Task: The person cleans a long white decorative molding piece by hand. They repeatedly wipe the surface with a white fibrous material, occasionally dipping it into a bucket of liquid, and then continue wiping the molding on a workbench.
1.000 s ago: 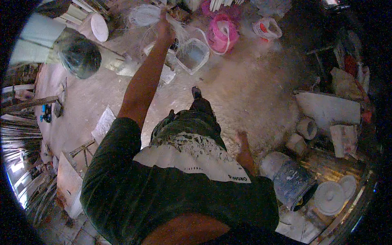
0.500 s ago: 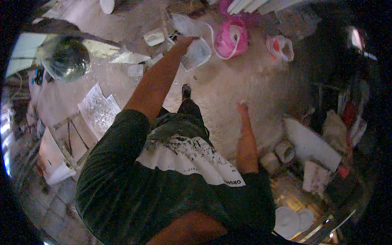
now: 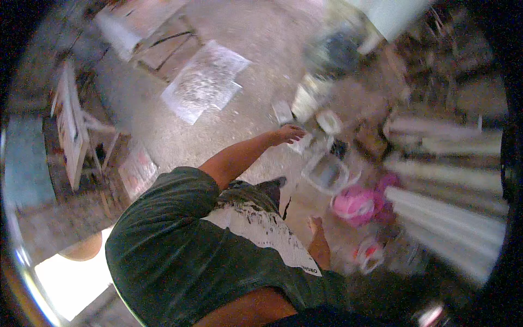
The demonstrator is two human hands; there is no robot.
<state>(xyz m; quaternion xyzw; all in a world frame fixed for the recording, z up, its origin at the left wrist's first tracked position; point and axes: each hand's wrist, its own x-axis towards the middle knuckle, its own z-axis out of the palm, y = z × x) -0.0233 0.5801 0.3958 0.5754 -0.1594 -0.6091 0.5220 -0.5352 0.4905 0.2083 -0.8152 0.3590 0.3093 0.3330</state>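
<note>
My left hand (image 3: 290,134) is stretched out in front of me with its fingers apart and nothing in it. Just beyond it on the floor are a small white tub (image 3: 329,122) and a clear, pale-rimmed plastic container (image 3: 326,173). My right hand (image 3: 314,224) hangs lower, at my right side above the floor. It looks empty with its fingers loosely apart, though motion softens them. A pink plastic bag or bundle (image 3: 355,206) lies to the right of that hand, and a whitish container with red in it (image 3: 370,255) is nearer to me.
Long white lengths (image 3: 441,218) reach in from the right. Pale sheets (image 3: 207,79) lie on the floor ahead, near a framed stand (image 3: 166,41). A white panel on legs (image 3: 71,131) stands at the left. A dark, blurred rounded container (image 3: 335,52) sits farther ahead.
My view has swung left, so the floor things now appear farther right and the panel on legs has come in. My left hand no longer overlaps the clear container.
</note>
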